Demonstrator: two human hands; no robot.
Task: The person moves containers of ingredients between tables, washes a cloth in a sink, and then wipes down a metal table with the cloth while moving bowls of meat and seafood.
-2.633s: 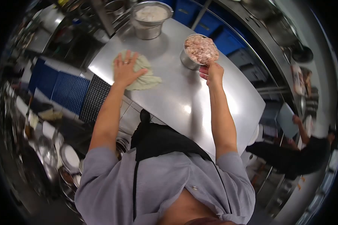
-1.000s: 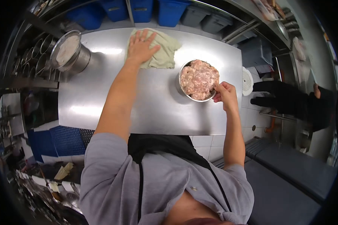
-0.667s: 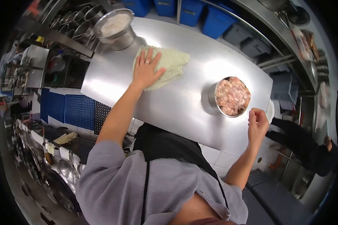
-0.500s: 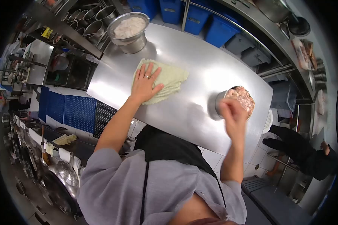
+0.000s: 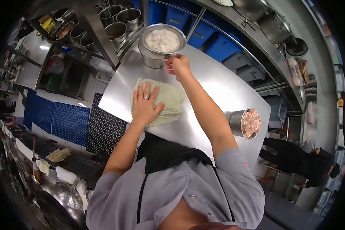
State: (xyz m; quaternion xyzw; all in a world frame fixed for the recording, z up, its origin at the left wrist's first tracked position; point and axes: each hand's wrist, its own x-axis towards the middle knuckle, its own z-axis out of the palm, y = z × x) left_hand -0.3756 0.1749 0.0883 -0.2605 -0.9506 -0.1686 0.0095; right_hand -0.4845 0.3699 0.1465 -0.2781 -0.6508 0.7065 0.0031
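My left hand lies flat with fingers spread on a folded pale green cloth on the steel table. At the table's far left corner, a wide-rimmed metal bowl full of whitish pieces sits on a steel pot. My right hand reaches across to it, thumb and forefinger closed at the near edge of the bowl's rim; the other fingers are curled. Over on the right stands a steel container filled with pink raw meat, apart from both hands.
Blue bins stand behind the table under a steel shelf. Several pots fill a rack at the upper left, beside a steel post. Another person in dark clothes is at the right. Floor mats lie at left.
My right hand has moved from the meat container across to the bowl of whitish pieces at the far left. My left hand stays on the cloth. The view has shifted.
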